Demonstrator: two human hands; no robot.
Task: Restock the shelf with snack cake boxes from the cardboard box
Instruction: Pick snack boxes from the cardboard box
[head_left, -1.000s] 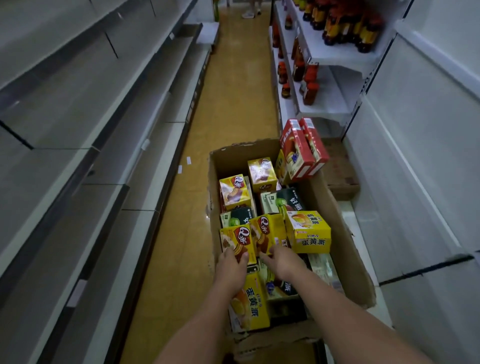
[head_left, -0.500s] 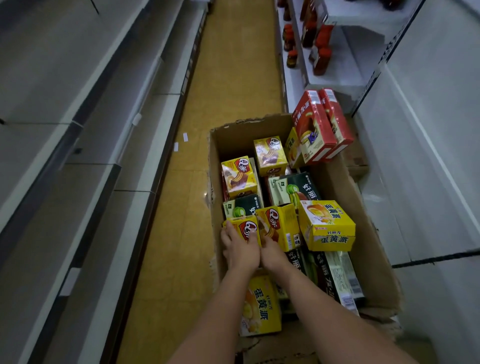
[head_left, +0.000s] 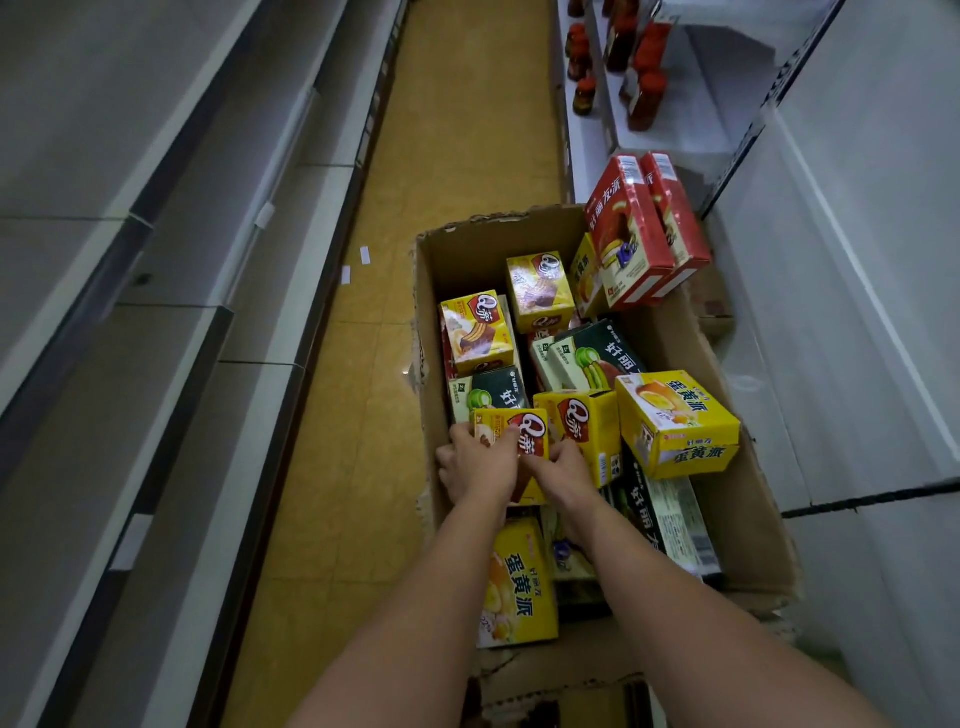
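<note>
Both bare forearms reach forward and down into the open brown cardboard box (head_left: 727, 374) on the floor. Left hand (head_left: 475, 467) grips the left side of a small yellow Q-logo snack cake box (head_left: 519, 431), fingers curled over its top left corner. Right hand (head_left: 563, 465) holds the same box's right side, fingers curled round its edge. The held box sits near the carton's left wall, mid-length, touching a second yellow Q-logo box (head_left: 587, 421) on its right. A large yellow egg-yolk-pie box (head_left: 675, 421) lies tilted further right; dark green boxes (head_left: 597, 353) just beyond. Two red tall boxes (head_left: 639, 234) lean on the far right rim. Grey metal shelf (head_left: 234, 260) runs along the left; yellow tiled aisle floor (head_left: 363, 415) lies between it and the carton.
</note>
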